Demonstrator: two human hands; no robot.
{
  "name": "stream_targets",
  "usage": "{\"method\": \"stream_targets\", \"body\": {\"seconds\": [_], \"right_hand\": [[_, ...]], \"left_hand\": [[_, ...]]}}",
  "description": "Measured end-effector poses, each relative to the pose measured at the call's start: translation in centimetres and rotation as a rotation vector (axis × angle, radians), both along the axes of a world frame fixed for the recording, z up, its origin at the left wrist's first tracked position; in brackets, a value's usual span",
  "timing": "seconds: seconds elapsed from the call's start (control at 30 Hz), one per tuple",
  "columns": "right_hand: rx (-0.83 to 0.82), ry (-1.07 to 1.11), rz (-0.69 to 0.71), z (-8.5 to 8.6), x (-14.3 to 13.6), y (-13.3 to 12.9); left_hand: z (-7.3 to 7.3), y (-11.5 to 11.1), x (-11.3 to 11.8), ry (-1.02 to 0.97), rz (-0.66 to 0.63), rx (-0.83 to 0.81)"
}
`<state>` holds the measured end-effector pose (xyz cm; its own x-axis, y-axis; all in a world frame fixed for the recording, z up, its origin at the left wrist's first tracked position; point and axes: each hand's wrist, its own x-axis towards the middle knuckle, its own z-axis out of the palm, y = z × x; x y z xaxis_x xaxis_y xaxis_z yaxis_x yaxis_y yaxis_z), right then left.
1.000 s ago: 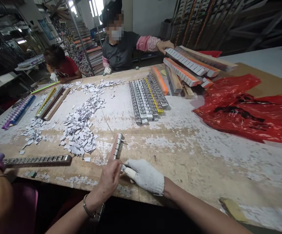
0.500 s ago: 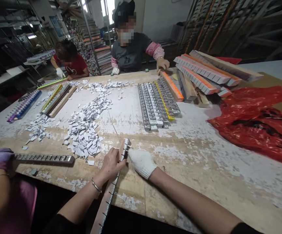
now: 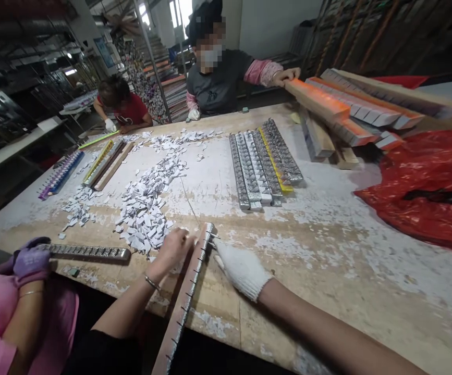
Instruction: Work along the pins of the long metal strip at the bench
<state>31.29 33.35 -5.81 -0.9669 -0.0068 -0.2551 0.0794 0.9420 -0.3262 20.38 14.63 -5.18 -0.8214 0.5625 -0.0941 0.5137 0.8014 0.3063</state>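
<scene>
My bare left hand (image 3: 173, 249) and gloved right hand (image 3: 242, 269) pinched a long wooden strip (image 3: 188, 297) lying over the near edge of the scuffed, white-flecked table (image 3: 327, 250), in a cluttered workshop.

Bare left hand (image 3: 173, 247) with a thin metal bracelet (image 3: 152, 283) at the wrist; right hand (image 3: 242, 268) in a white knitted glove, forearm uncovered.
</scene>
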Motion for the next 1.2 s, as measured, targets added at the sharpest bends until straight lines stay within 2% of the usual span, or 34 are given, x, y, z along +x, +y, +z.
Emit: {"method": "stream_targets", "body": {"seconds": [0.07,0.17,0.27,0.37,0.5,0.57,0.63,0.67,0.7,0.77,0.8,0.87,0.97,1.03,1.1,1.2], "right_hand": [[0.007,0.0,-0.013,0.3,1.8,0.5],[-0.005,-0.036,-0.04,0.6,4.0,0.9],[-0.04,-0.062,-0.07,0.8,5.5,1.1],[-0.061,-0.029,-0.084,0.8,6.4,1.3],[-0.143,0.086,-0.124,0.9,6.5,0.8],[-0.301,0.205,-0.17,1.4,6.0,0.1],[-0.543,0.33,-0.198,2.0,5.5,-0.8],[-0.653,0.379,-0.194,2.3,5.2,-1.2],[-0.726,0.41,-0.18,2.6,5.1,-1.6],[-0.741,0.412,-0.117,2.8,5.1,-2.1],[-0.696,0.391,-0.072,2.9,5.3,-2.1],[-0.559,0.312,0.021,2.8,5.9,-2.1],[-0.391,0.221,0.124,2.7,7.2,-1.6],[-0.327,0.2,0.172,2.7,8.0,-1.2],[-0.337,0.185,0.238,2.7,8.6,-0.9],[-0.526,0.208,0.329,2.5,9.2,-0.8]], "left_hand": [[0.8,-0.1,-2.4,0.129,0.104,-0.092],[1.0,0.4,-5.2,0.2,0.111,-0.117],[0.9,0.8,-6.0,0.206,0.1,-0.059],[1.7,0.4,-5.6,0.218,0.112,0.066],[3.8,-0.4,-2.8,0.226,0.197,0.299],[4.4,-0.3,0.0,0.173,0.217,0.398],[4.3,0.3,3.5,-0.022,0.19,0.582],[4.1,0.5,5.2,-0.186,0.175,0.732],[3.9,0.7,6.8,-0.343,0.171,0.875],[3.7,0.8,9.5,-0.576,0.176,1.063],[3.7,0.7,10.5,-0.61,0.171,1.061],[4.1,0.1,11.6,-0.563,0.104,0.932],[4.9,-1.2,11.9,-0.398,-0.054,0.709],[5.1,-2.0,11.8,-0.393,-0.137,0.642],[4.6,-2.7,11.6,-0.585,-0.182,0.655],[3.0,-3.0,11.9,-1.13,-0.13,0.806]]}}
